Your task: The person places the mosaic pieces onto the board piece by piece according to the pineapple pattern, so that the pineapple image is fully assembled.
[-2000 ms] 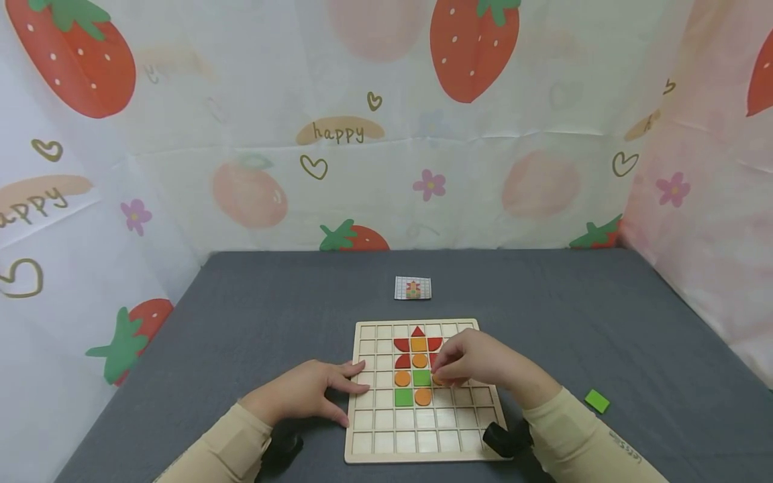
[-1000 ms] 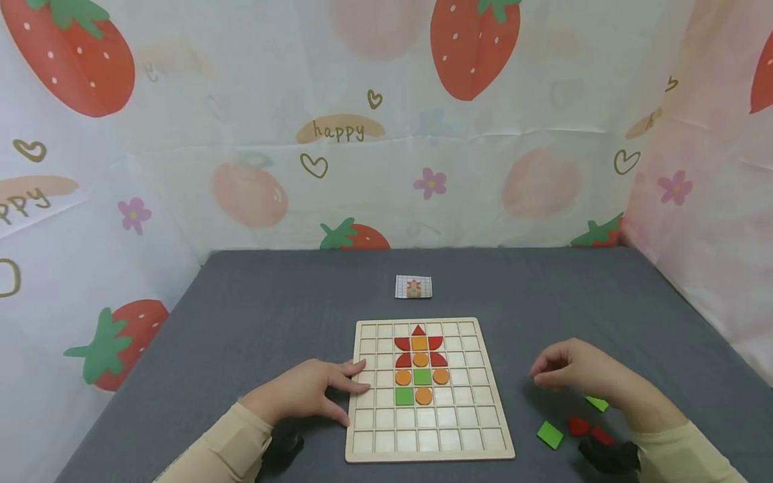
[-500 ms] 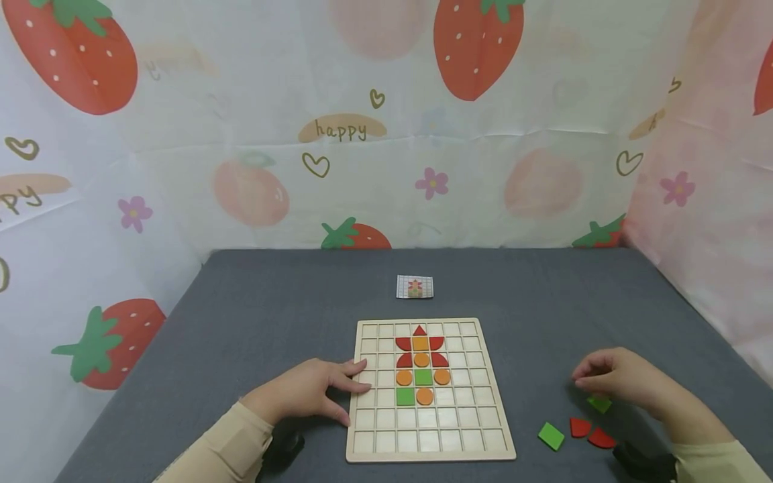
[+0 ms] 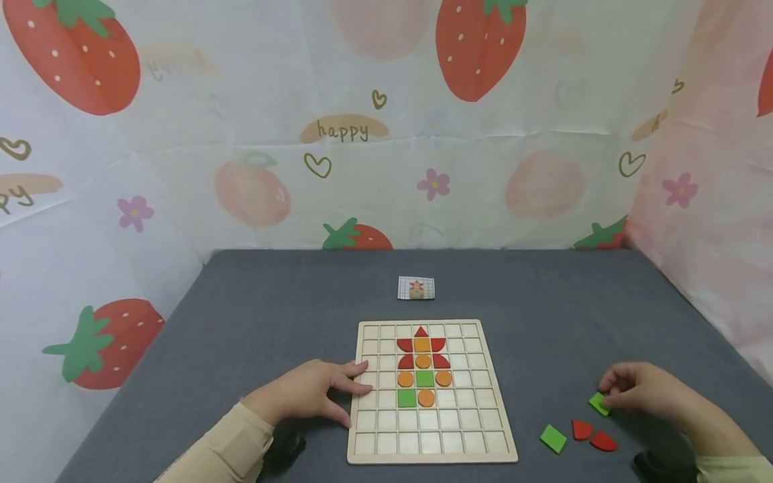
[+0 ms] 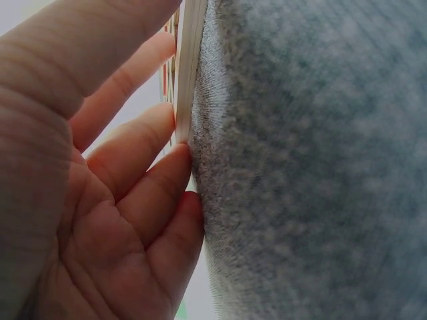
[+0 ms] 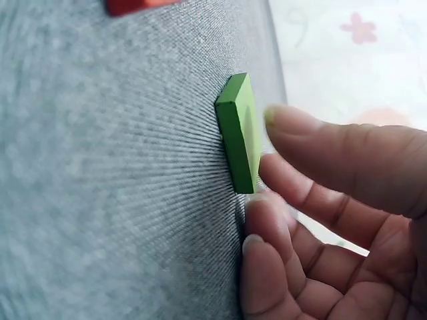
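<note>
A pale wooden grid board [image 4: 468, 420] lies on the dark grey cloth, with red, orange and green pieces set in its cells. My left hand [image 4: 311, 392] rests at the board's left edge, fingers spread and fairly straight; in the left wrist view its fingertips meet the rim [image 5: 189, 73]. Over to the right, my right hand [image 4: 649, 389] is at a green square tile [image 4: 596, 404]. Seen from the right wrist, fingertips are right at one edge of that green tile [image 6: 238, 133], which lies on the cloth, while the thumb hovers a little off its face.
Another green square tile [image 4: 553, 439] and two red quarter-round pieces, one [image 4: 582, 429] beside the other [image 4: 604, 441], lie right of the board. Behind the board is a small card [image 4: 416, 288] printed with a coloured pattern. A fruit-patterned curtain [image 4: 471, 201] borders the table.
My right hand has left the board, where a round orange piece now shows in its cell, and moved right and nearer to the green tile. The left hand has stayed at the board's edge.
</note>
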### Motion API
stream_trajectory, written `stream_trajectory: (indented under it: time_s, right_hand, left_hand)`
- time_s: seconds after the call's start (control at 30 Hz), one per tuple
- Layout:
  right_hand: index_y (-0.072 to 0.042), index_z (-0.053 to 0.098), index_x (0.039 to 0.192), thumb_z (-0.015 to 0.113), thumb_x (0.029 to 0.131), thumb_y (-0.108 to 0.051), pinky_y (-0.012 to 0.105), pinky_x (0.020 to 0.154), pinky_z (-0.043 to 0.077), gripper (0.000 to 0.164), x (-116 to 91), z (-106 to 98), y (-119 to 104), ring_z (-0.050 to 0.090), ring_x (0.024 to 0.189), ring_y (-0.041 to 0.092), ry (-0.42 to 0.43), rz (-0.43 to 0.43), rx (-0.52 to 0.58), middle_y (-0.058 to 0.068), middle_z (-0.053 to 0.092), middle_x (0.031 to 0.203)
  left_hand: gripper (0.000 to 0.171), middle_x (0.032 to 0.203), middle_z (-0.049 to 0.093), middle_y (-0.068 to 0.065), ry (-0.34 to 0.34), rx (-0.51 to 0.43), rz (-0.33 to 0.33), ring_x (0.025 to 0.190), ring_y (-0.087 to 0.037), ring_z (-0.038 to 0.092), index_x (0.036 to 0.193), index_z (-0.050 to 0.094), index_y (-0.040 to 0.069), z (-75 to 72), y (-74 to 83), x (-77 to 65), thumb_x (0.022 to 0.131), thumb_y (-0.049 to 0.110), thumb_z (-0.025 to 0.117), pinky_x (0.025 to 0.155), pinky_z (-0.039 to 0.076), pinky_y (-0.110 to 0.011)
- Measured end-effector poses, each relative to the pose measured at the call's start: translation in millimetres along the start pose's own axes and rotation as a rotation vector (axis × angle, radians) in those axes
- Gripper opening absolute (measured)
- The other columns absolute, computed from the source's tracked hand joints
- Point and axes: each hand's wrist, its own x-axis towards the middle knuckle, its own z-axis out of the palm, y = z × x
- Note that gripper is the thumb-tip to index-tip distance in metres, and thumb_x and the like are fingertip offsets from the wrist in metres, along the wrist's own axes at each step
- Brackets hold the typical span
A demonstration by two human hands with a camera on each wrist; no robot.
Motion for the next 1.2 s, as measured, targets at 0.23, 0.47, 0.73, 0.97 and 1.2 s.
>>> stream_trajectory:
  time_s: [0.23,0.47,0.73,0.97,1.2]
  right_hand:
    - [0.002,0.056,0.084,0.070,0.079,-0.017,0.026,0.050,0.040,0.024,0,3,0,0.044,0.056,0.006,-0.055,-0.086,-0.021,-0.001,0.049,0.068]
    - [0.000,0.056,0.081,0.072,0.077,-0.019,0.025,0.048,0.037,0.025,0,6,-3,0.043,0.055,0.007,-0.057,-0.097,-0.066,-0.001,0.047,0.066]
    - [0.001,0.052,0.082,0.067,0.081,-0.012,0.025,0.047,0.037,0.020,1,5,-7,0.043,0.055,0.007,-0.071,-0.100,-0.013,-0.002,0.047,0.067]
    - [-0.001,0.052,0.080,0.067,0.081,-0.015,0.026,0.049,0.040,0.020,5,8,-14,0.045,0.056,0.008,-0.041,-0.099,-0.007,-0.002,0.049,0.067]
    - [0.002,0.054,0.081,0.068,0.080,-0.014,0.026,0.048,0.041,0.021,14,14,-32,0.044,0.053,0.008,0.022,-0.126,0.022,-0.002,0.049,0.064]
  left_hand:
    - [0.062,0.140,0.041,0.006,-0.003,-0.006,-0.005,0.128,-0.011,0.038,0.122,0.059,0.031,2.9,-1.2,-0.7,0.065,0.049,0.074,0.099,0.036,-0.033]
    - [0.062,0.140,0.040,0.006,-0.014,-0.015,-0.007,0.128,-0.011,0.038,0.122,0.059,0.030,1.8,1.4,-2.0,0.065,0.049,0.073,0.100,0.036,-0.035]
    - [0.062,0.140,0.041,0.007,0.001,-0.007,-0.005,0.128,-0.011,0.038,0.122,0.059,0.030,2.0,0.7,-1.0,0.065,0.049,0.073,0.099,0.037,-0.035]
    - [0.062,0.140,0.041,0.007,0.001,-0.012,-0.008,0.129,-0.010,0.037,0.122,0.059,0.031,1.5,0.9,-0.4,0.065,0.048,0.074,0.099,0.037,-0.034]
    - [0.062,0.140,0.041,0.006,-0.003,-0.010,-0.006,0.128,-0.010,0.038,0.122,0.059,0.030,-0.8,2.0,-0.7,0.065,0.047,0.074,0.099,0.036,-0.034]
